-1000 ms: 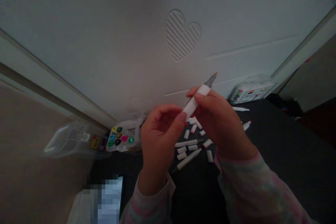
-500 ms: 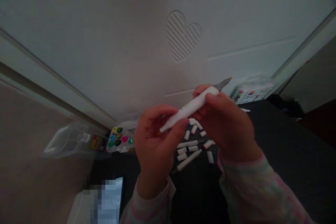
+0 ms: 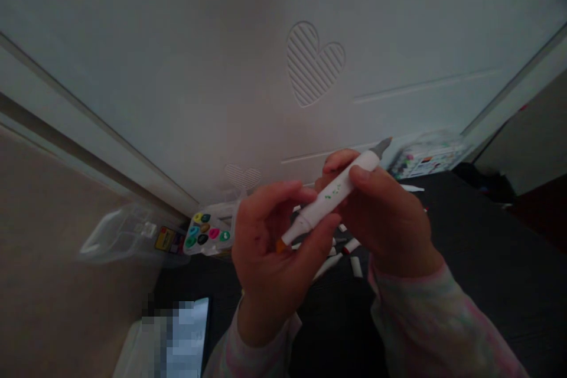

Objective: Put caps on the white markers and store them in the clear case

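Note:
A white marker (image 3: 332, 196) with small green marks on its barrel slants up to the right between my hands. Its upper end is a grey tapered nib holder with an orange tip, uncapped; the lower end shows an orange part. My right hand (image 3: 390, 221) is closed around the upper barrel, thumb on top. Around the lower end curls my left hand (image 3: 266, 263), its thumb and index finger against the barrel. Below the hands, a white cap (image 3: 355, 267) and several other markers and caps lie on the dark table (image 3: 465, 230), partly hidden by my hands.
A clear-lidded marker case (image 3: 208, 243) with coloured ends stands at the left. A phone (image 3: 188, 331) lies at lower left. A packaged set (image 3: 427, 156) leans at the back right against the white panel (image 3: 199, 71) with heart reliefs.
The marker has rolled so its green marks face me, and it has shifted slightly down and right. My left hand has moved a little right with it, covering more loose caps.

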`<move>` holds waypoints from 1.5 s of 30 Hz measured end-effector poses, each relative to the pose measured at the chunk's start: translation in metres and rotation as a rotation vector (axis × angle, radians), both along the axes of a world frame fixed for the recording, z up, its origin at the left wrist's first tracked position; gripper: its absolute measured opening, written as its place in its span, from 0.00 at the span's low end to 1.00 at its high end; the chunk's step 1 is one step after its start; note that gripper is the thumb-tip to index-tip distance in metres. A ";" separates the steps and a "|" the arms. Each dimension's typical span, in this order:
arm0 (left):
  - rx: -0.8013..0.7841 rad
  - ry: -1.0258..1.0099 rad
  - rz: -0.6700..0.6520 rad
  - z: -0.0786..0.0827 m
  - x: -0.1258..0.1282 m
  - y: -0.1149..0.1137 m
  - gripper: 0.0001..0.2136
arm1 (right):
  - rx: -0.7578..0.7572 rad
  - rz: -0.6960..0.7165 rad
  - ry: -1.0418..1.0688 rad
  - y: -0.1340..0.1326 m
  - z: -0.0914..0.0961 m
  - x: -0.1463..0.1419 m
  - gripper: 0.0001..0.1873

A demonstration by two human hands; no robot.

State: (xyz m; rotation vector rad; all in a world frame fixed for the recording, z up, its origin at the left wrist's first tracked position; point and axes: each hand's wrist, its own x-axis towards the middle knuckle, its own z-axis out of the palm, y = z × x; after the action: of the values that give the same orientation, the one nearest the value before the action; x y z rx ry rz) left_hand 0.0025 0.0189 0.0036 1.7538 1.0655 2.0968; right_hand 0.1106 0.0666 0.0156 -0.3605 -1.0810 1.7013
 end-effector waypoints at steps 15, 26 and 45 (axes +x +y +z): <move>-0.010 0.072 -0.011 0.002 -0.004 -0.001 0.21 | 0.020 -0.017 -0.015 0.000 0.000 0.000 0.09; -0.060 -0.296 -0.152 0.004 -0.002 0.002 0.17 | 0.095 0.038 -0.011 -0.006 -0.001 -0.002 0.09; -0.381 -0.375 -0.538 0.000 -0.005 0.010 0.15 | 0.167 0.105 0.036 -0.011 -0.003 -0.005 0.08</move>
State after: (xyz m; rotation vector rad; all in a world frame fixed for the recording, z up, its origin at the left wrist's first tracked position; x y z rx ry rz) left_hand -0.0024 0.0293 0.0033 1.2255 0.7210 1.6613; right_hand 0.1053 0.0559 0.0129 -0.1686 -1.2239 1.6888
